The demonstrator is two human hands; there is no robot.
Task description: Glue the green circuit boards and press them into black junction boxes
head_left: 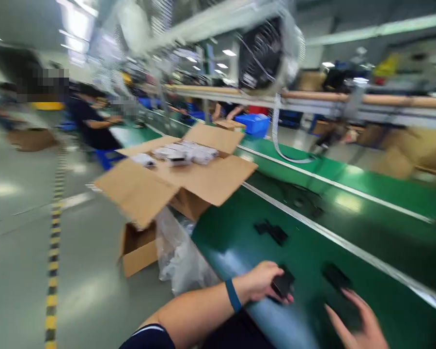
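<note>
While the left hand pinches a squarish black block, right hand spread, a dark slab near.

I see grey floor gleaming at nine o'clock; striped tape, eight; ceiling lights, ten; green workbench, four.

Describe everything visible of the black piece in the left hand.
The black piece is small and blocky, with a flat, roughly four-sided face, perhaps plastic. The left hand grips it, thumb at its upper edge and fingertips showing at its lower edge. It sits over the green work surface; blur hides finer parts and whether it touches that surface.
</note>
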